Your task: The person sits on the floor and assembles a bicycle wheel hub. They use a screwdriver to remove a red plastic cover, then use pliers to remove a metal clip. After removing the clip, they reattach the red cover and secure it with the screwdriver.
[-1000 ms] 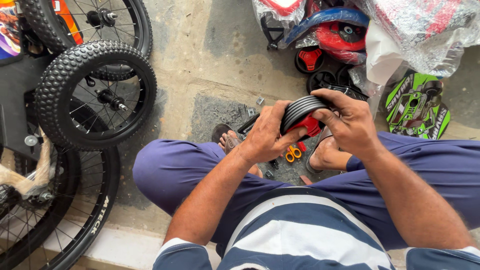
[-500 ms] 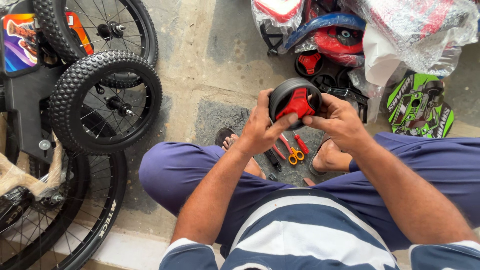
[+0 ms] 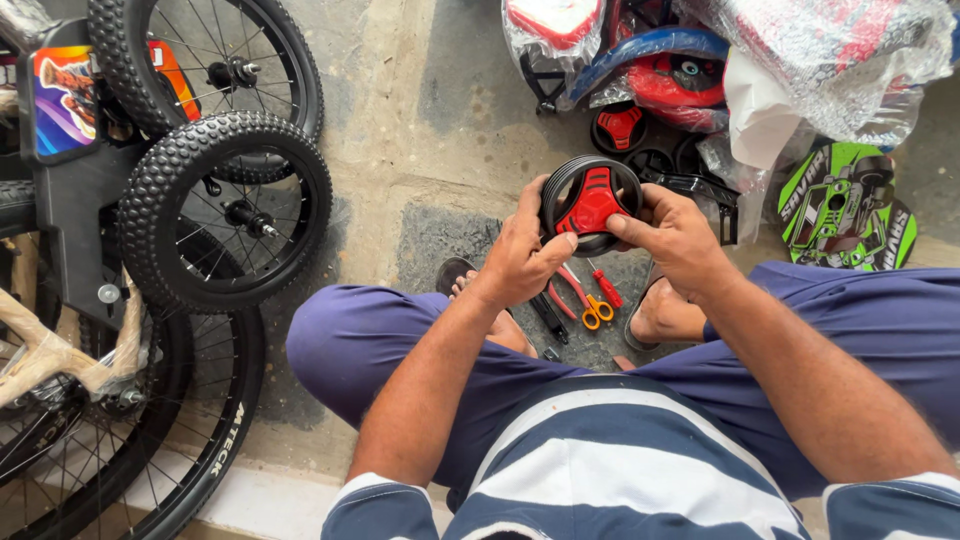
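Small wheel (image 3: 590, 203), black tyre with red spoked hub, held up between both hands above the floor (image 3: 420, 120), over the person's knees. Left hand (image 3: 522, 255) grips the left rim, thumb pressed on the red hub, fingers curled behind the tyre. Right hand (image 3: 675, 235) grips the right rim, thumb tip on the hub edge, fingers wrapped round the back.

Directly below the wheel, on the floor between the feet: orange-handled scissors (image 3: 592, 308), red screwdriver (image 3: 603, 284), black pliers (image 3: 549, 317).

Past the wheel, toward the top right corner: more small wheels (image 3: 622, 128), red parts in plastic wrap (image 3: 810, 50), green printed plate (image 3: 840, 205).

Left side: knobby tyre (image 3: 225, 225) on a bike, bigger spoked wheels (image 3: 215, 60) behind and below it.
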